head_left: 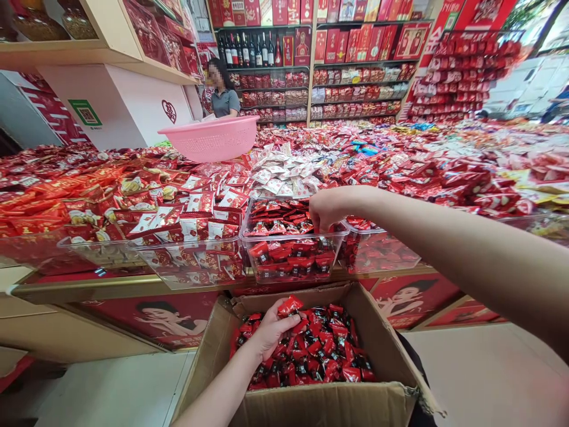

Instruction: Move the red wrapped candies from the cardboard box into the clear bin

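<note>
At six o'clock of the view is the cardboard box [331, 402], with many red-and-black wrapped sweets [322, 353] inside. In it, the left hand [273, 332] grips a red packet [290, 305] under its thumb. The right hand [328, 207] points down at the clear bin [296, 237], twelve o'clock from the box — whether it grips something, I cannot tell. The pink basket [212, 141] is at eleven o'clock from the box.

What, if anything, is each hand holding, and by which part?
Left hand: a red packet, apparently by its near edge. Right hand, over the clear bin: cannot tell, grip hidden.
</note>
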Tool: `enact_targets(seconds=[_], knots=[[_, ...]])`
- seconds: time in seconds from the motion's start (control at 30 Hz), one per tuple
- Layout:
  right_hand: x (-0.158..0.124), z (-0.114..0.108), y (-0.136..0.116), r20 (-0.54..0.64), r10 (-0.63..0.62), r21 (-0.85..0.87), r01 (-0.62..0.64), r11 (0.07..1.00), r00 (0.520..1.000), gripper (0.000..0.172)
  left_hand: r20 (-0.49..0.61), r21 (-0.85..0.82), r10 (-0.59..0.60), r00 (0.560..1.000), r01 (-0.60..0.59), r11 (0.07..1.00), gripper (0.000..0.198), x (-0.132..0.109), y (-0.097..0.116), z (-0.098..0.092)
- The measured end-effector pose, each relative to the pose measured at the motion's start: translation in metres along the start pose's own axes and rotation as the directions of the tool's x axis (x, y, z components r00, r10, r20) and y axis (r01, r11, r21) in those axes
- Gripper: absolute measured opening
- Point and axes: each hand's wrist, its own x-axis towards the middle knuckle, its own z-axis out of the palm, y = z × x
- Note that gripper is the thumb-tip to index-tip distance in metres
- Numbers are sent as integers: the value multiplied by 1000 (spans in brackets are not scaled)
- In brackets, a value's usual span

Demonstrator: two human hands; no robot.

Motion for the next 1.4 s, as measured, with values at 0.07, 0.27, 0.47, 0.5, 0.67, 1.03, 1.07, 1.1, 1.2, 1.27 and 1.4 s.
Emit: enact_targets(seconds=[0.07, 0.27, 0.47, 0.5, 0.67, 1.03, 1.07, 1.1, 1.2, 1.27, 1.4], knots=[[1, -1, 0, -6, -5, 13, 5, 1000, 1000, 15, 4, 6, -6, 1000, 6, 1000, 36, 0, 0, 0], [-2, -4, -4, -4, 26, 24, -26, 999, 1000, 14, 8, -11, 12, 1000, -12, 1000, 34, 2, -1, 0], [-6, -5, -11, -8, 51, -52, -51, 997, 999, 19, 5, -4, 9, 1000, -9, 1000, 34, 2, -1, -1], [-7, -5, -11, 9, 55, -58, -54, 997, 998, 20, 7, -12, 11, 1000, -11, 1000, 34, 1, -1, -1], [-7, -4, -12, 43, 83, -74, -80, 994, 996, 17, 19, -43, 7, 1000, -6, 999, 36, 1, 0, 0], [0, 3, -5, 84, 62, -61, -57, 997, 995, 17, 10, -17, 5, 1000, -5, 1000, 36, 0, 0, 1], [-1, 3, -7, 94, 58, -51, -53, 997, 994, 16, 9, -16, 2, 1000, -2, 1000, 36, 0, 0, 1], [-1, 3, -8, 107, 53, -39, -49, 998, 993, 15, 7, -15, 1, 1000, 0, 1000, 36, 0, 0, 1], [-3, 2, -11, 142, 25, -5, -24, 1000, 990, 15, 4, -12, 0, 1000, 0, 1000, 36, 1, 0, 1], [-3, 2, -10, 156, 5, 17, -8, 1000, 988, 21, 1, -12, 3, 1000, -3, 1000, 37, 1, 0, 1], [0, 6, -7, 195, 2, 79, -18, 997, 981, 28, 4, 0, -9, 1000, 9, 1000, 36, 1, 0, 1]])
